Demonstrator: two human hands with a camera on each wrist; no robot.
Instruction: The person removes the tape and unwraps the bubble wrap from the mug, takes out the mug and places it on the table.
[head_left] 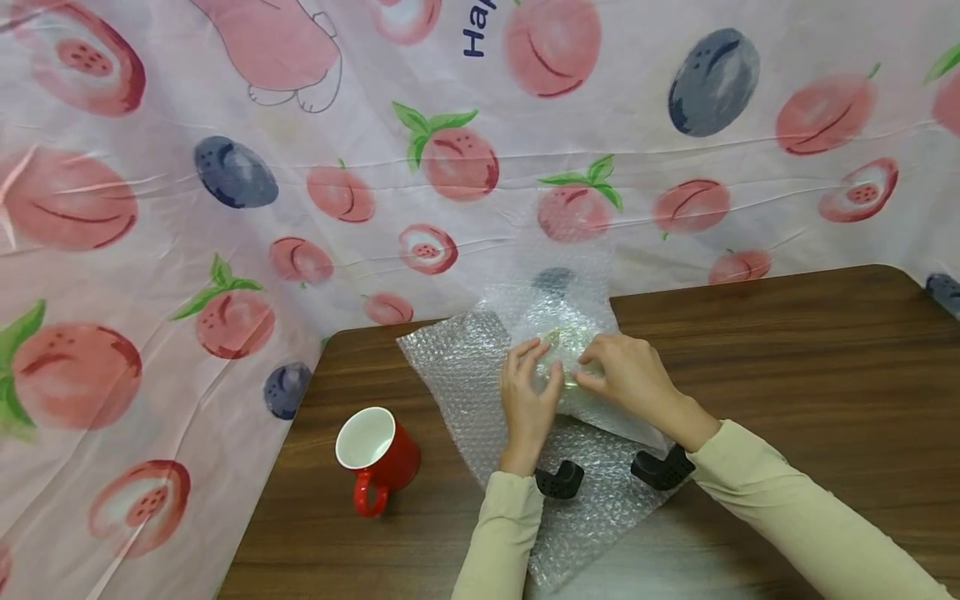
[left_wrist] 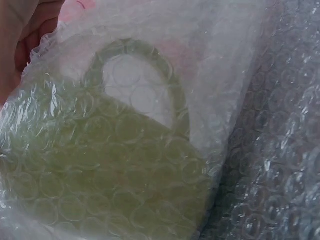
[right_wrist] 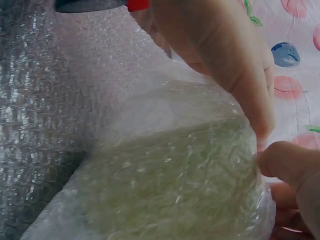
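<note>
A: Both hands on the bundle?

B: Yes. The left hand (head_left: 527, 398) and right hand (head_left: 628, 374) meet on a pale green mug (left_wrist: 115, 175) wrapped in bubble wrap (head_left: 457, 367), mid-desk, near the far edge of the desk (head_left: 787, 358).

A: Fingers?

B: The left fingers (head_left: 534, 357) curl over the left side of the bundle, holding wrap against the mug. The right fingers (right_wrist: 240, 75) arch over the top, and the thumb (right_wrist: 285, 162) comes in from below, pinching the wrap at the mug's end.

A: Sure it's a mug?

B: The left wrist view shows a green body and a loop handle (left_wrist: 135, 75) through the bubbles. The handle points up in that frame.

A: Is the wrap fully round it?

B: Over the mug, yes. The rest of the sheet lies flat on the desk under the forearms, and a flap stands up behind the bundle.

A: Anything else?

B: A red mug (head_left: 378, 457) with a white inside sits upright to the left, handle toward the person, well apart from the sheet. A peach-print cloth (head_left: 225, 208) hangs behind and beside the desk. Cream sleeves (head_left: 780, 500), with a black wrist mount (head_left: 662, 468) at each wrist.
</note>
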